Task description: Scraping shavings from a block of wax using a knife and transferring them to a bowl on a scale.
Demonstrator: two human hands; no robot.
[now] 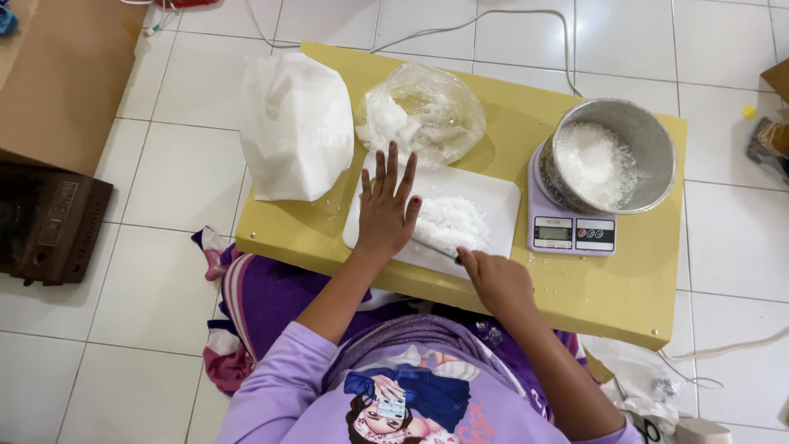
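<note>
My left hand lies flat with fingers spread on a white cutting board, pressing on a knife blade beside a heap of chopped white bits. My right hand is closed around the knife's handle at the board's near edge. The board rests on a low yellow table.
A clear plastic bag of white chunks and a white bag sit behind the board. At right a metal bowl with white pieces stands on a small digital scale. A cable runs across the tiled floor; brown boxes lie at left.
</note>
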